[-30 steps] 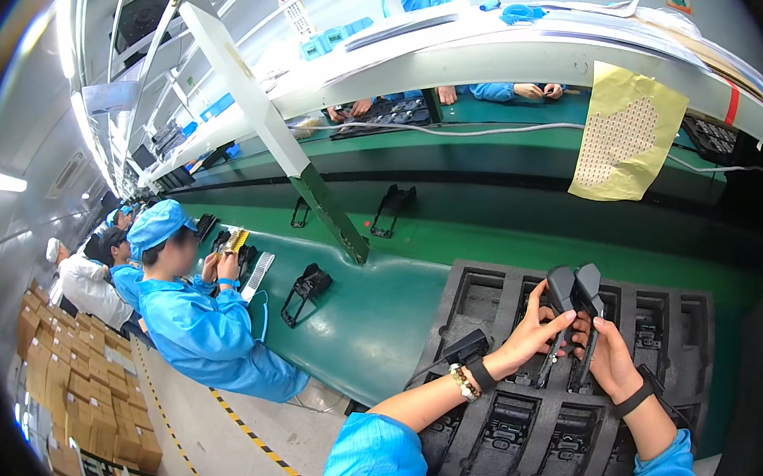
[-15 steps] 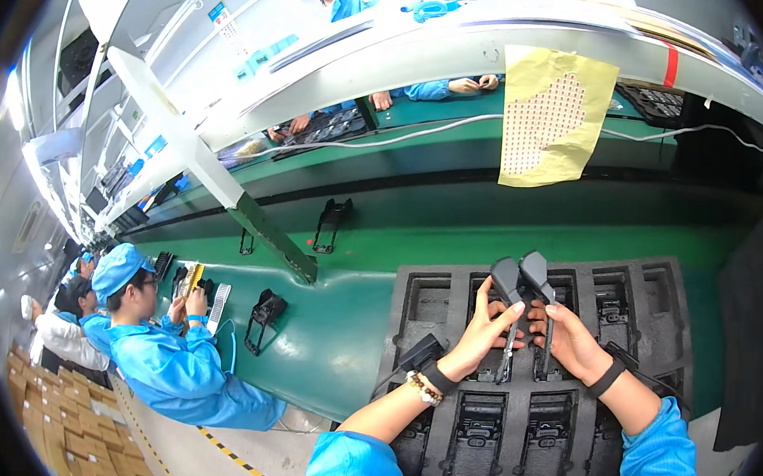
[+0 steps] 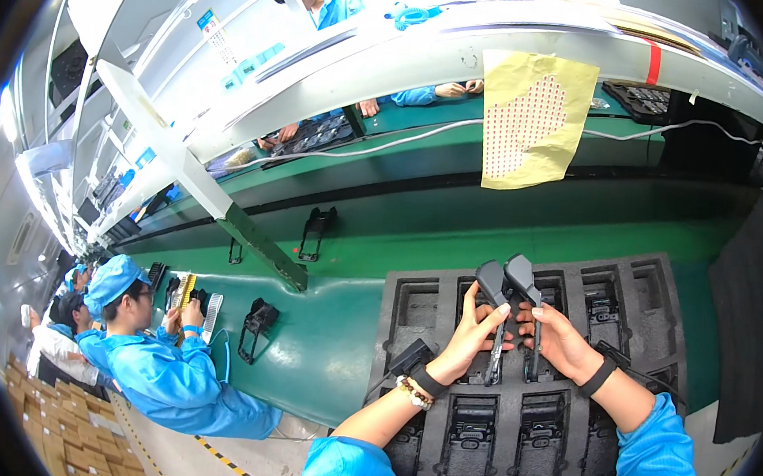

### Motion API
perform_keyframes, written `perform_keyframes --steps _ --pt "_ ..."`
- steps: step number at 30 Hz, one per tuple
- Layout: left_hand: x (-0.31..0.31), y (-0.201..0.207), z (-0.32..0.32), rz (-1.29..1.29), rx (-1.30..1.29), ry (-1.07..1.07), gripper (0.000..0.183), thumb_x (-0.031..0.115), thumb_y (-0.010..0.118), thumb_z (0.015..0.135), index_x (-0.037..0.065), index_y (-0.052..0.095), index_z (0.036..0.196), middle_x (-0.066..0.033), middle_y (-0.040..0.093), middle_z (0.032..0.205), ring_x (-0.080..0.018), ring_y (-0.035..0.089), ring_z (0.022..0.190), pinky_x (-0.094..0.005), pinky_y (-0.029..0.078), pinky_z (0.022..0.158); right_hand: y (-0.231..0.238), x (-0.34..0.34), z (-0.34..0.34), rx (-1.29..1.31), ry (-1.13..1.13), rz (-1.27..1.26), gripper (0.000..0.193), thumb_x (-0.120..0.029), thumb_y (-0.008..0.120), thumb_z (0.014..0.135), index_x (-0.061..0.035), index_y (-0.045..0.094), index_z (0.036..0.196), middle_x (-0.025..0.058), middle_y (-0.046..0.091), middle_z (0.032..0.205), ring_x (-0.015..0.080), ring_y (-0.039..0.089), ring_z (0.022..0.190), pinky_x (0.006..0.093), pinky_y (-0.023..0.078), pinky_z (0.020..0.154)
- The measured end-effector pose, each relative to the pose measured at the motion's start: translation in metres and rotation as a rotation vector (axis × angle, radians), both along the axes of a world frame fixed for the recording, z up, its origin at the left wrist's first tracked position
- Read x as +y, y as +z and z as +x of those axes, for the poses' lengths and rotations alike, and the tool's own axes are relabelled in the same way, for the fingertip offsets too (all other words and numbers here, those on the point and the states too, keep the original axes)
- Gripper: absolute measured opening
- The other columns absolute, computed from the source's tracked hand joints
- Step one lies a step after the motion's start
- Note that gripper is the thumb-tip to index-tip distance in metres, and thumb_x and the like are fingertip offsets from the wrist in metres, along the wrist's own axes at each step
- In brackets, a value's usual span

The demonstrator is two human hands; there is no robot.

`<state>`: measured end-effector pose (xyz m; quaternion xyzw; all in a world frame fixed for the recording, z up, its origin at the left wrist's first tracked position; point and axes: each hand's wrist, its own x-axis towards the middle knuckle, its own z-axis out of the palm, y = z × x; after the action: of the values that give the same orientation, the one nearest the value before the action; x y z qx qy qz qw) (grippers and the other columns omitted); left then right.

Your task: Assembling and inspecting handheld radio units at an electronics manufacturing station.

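Head view: your L hand (image 3: 472,340) has its fingers closed round the L black part (image 3: 490,279), & your R hand (image 3: 562,343) grips the R black part (image 3: 521,276) likewise. Both stand approx. upright, thick ends up, side by side over the grey foam tray (image 3: 506,441); can't tell if they touch each other or the foam. You're holding them below the thick ends, prob. b/c the slimmer bodies suit your fingers better, & that leaves the tops in plain sight. The tray lies on the green worktop (image 3: 339,332) close to you, presumably for short reach; its pockets look cut to stop the black units (image 3: 472,426) knocking together. A black frame (image 3: 261,316) sits off to your L, apart from the tray, nr a co-worker (image 3: 156,364).
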<state>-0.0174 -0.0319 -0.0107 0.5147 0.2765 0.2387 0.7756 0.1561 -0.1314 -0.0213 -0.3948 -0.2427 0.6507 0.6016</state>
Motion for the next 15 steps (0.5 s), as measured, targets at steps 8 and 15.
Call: perform_keyframes --steps 8,15 --pt "-0.002 0.002 0.001 -0.029 -0.034 0.023 0.088 0.032 0.065 0.095 0.017 0.001 0.153 -0.0119 0.055 0.108 -0.0201 0.064 0.088 -0.0378 0.061 0.075 0.002 -0.001 0.001 0.022 -0.014 -0.007 0.036 -0.033 0.067 0.09 -0.0117 0.058 0.118 -0.0011 0.061 0.105 0.0128 0.057 0.096 0.031 0.044 0.083" --pt "0.0 -0.007 0.002 0.015 -0.006 0.001 0.078 0.034 0.055 0.1 0.017 -0.001 0.151 -0.0178 0.052 0.128 -0.0258 0.064 0.098 -0.0431 0.058 0.081 0.004 -0.001 -0.001 0.055 -0.01 0.006 0.036 -0.031 0.068 0.09 -0.0098 0.058 0.117 0.0003 0.06 0.107 0.0142 0.055 0.099 0.0344 0.045 0.092"
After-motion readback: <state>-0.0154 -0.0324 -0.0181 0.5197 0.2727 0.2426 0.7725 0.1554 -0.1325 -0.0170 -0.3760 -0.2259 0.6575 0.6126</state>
